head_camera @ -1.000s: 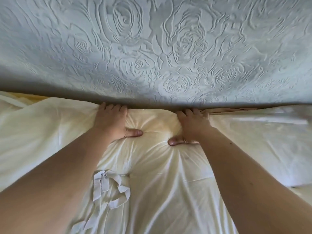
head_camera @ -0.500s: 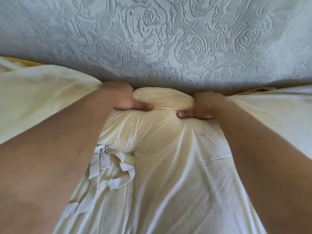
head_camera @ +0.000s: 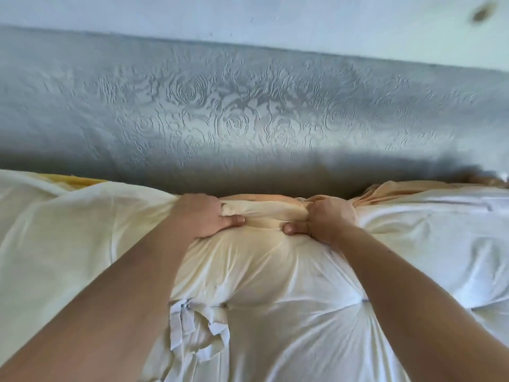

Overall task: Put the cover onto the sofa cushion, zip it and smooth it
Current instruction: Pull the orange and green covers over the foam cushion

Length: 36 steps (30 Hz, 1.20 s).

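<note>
Against the foot of the grey backrest, you have both hands on the far edge of the cream cover. Your left hand and your right hand sit near each other. Each has its fingers curled over the edge and its thumb laid flat on top. The two thumbs, left and right, point toward each other. Between the hands, one thick roll of gathered cloth is pinched up, so each hand is clenched tight on a fistful of cover.

The sofa cushion lies directly under your forearms as a plump, rounded swell. The thin, smooth cover is drawn taut over it, with fine creases fanning out from your grip. Two dimples pucker the surface, one at the left and one at the right.

One loose tangle of flat white fabric ties lies beside your left forearm. More pale cloth billows out on both sides, and a sliver of yellow shows at the far left. A peach-toned layer runs along the back edge at the right; you cannot tell from this view what it belongs to.

The backrest is upholstered in grey and embossed with raised rose swirls. Above it is a plain pale wall with one dark blurred spot.
</note>
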### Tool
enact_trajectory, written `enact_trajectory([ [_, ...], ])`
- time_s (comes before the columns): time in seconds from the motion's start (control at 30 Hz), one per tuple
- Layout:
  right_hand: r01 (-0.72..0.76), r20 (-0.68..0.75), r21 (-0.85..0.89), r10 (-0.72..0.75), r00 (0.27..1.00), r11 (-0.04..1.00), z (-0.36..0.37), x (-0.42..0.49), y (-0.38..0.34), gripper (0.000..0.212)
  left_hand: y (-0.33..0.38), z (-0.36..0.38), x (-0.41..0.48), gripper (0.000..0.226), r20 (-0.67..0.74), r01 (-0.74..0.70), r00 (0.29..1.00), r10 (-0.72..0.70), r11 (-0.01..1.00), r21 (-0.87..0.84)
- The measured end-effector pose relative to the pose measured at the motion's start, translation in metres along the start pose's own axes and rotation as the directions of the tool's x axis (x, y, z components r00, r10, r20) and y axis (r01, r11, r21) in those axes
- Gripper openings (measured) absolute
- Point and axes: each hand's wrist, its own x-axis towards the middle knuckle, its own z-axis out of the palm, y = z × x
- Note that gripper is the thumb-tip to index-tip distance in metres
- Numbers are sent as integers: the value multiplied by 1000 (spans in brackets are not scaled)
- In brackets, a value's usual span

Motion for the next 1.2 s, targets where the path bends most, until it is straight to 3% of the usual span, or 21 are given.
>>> enact_trajectory([
  [0.17, 56, -27, -36, -57, 998, 998, -83, -79, -10, 91, 4, -65, -82, 72, -96, -28, 995, 22, 998, -60],
  [0.3, 99, -89, -126, -110, 990, 987, -135, -145, -16, 118, 10, -118, -158, 70, -267, -35, 963, 49, 998, 56],
  [0.4, 120, -135, -154, -141, 981, 981, -178, -192, -18, 97, 15, -155, -202, 73, -475, -74, 874, 102, 994, 79],
  [0.47, 121, -161, -170, -148, 976, 978, -214, -221, -19, 82, 12, -174, -217, 83, -622, -109, 774, 119, 993, 55],
  [0.57, 71, -294, -189, -126, 948, 979, -253, -256, -11, 78, 15, -211, -230, 78, -734, -188, 658, 168, 981, 55],
  [0.63, 52, -458, -173, -127, 880, 983, -255, -264, -3, 97, 22, -223, -231, 67, -753, -211, 630, 189, 975, 68],
  [0.7, 75, -595, -147, -149, 790, 986, -236, -261, 2, 91, 29, -215, -230, 62, -742, -202, 645, 185, 977, 69],
  [0.87, 132, -687, -94, -160, 708, 987, -204, -246, 7, 74, 36, -197, -221, 68, -707, -174, 684, 179, 981, 81],
  [1.03, 185, -773, -80, -178, 609, 979, -193, -253, 7, 74, 44, -205, -237, 82, -670, -161, 728, 146, 986, 39],
  [1.2, 172, -803, -64, -153, 577, 983, -192, -266, 2, 74, 45, -238, -233, 97, -594, -294, 729, 340, 939, 176],
])
